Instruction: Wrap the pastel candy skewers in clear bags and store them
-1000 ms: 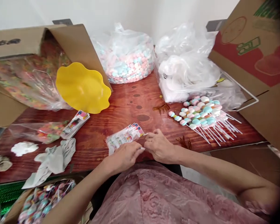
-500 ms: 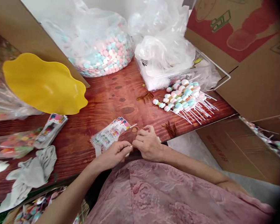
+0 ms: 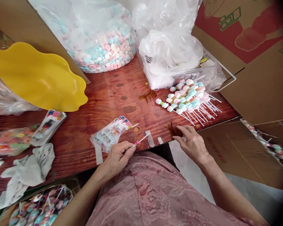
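Note:
My left hand (image 3: 118, 155) pinches a thin white stick (image 3: 142, 138) at the table's front edge, next to a fanned stack of printed clear packets (image 3: 110, 134). My right hand (image 3: 193, 142) is off to the right with its fingers spread, the fingertips touching a bunch of brown twist ties (image 3: 173, 129). It holds nothing. Small strips of tape (image 3: 151, 138) stick to the table edge between the hands. A pile of marshmallow skewers (image 3: 187, 97) in pink, blue and white lies beyond the right hand.
A yellow wavy bowl (image 3: 37, 78) sits at left, a big bag of loose marshmallows (image 3: 101, 40) at the back, and a white plastic bag in a clear tray (image 3: 172, 53) beside it. Cardboard boxes (image 3: 250, 56) stand right. A grey cloth (image 3: 25, 172) lies front left.
My hands have come apart: the right hand moved right to the brown twist ties, while the left kept the stick. The view shifted right and down.

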### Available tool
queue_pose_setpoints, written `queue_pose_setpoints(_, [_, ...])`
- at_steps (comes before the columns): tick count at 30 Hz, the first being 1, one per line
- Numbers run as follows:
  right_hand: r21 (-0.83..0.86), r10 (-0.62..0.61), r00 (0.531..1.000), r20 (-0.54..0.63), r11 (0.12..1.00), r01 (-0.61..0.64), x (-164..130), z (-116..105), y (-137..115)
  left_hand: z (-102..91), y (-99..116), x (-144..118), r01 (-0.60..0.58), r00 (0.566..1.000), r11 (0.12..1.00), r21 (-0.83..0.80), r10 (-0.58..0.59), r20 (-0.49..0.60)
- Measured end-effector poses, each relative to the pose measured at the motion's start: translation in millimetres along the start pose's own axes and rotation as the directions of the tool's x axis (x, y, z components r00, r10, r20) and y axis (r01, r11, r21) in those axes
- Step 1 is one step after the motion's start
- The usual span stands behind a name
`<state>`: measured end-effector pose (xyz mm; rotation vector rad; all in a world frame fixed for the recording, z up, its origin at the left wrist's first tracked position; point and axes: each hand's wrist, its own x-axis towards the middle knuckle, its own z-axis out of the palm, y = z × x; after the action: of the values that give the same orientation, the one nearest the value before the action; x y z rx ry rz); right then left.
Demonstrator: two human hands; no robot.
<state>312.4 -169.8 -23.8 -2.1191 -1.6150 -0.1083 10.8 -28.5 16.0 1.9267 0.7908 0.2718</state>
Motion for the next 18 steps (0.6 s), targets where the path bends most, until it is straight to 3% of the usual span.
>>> queue_pose_setpoints(4, [-0.09, -0.045, 0.997, 0.067, 0.995, 0.051, 15.9, 13.6, -9.0, 0.6, -1.0, 0.5, 0.007, 0.998, 0.999, -0.042, -0.009, -0.055])
queue_pose_setpoints(11, [0.153, -0.249, 0.959, 0.134, 0.961, 0.228, 107.5, 61.6, -41.5, 0.2, 0.0, -2.8, -0.06, 0.993, 0.998, 0.018, 0.061, -0.096])
queue_pose_setpoints(14, [0.21, -0.294, 0.949, 0.118, 0.941, 0.265, 135.2, 63.4, -43.3, -2.4, -0.2, -7.0, -0.052, 0.988, 0.998, 0.02, 0.054, -0.142])
queue_pose_setpoints(18, [0.094, -0.235, 0.972, 0.001, 0.968, 0.234, 129.9, 47.1, -36.2, -8.0, -4.5, -12.0, 0.032, 0.977, 0.995, -0.099, -0.052, -0.207])
